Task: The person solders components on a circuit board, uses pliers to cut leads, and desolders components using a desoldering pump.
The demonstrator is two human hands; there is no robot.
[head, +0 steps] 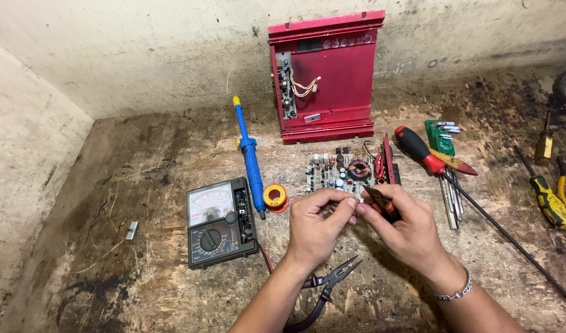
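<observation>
The left hand and the right hand meet just in front of the green printed circuit board with a copper-wound ring coil, which lies flat on the worn wooden bench. The left hand's thumb and forefinger are pinched together on something very small; it is too tiny to make out, possibly a component lead. The right hand is closed around a small pair of red-handled cutters, its tip pointing toward the left fingertips.

Left of the circuit board stand a small reel of solder with an orange rim, a blue desoldering pump with a yellow tip and, farther left, a black analogue multimeter with a white dial face. Behind the board a red metal amplifier chassis leans upright against the wall. Right of the board lie a red-and-black-handled screwdriver, a green holder of hex keys and, well apart at the edge, a yellow-and-black-handled screwdriver. Nearer than the board, under the left wrist, rest black long-nose pliers, their jaws slightly apart.
</observation>
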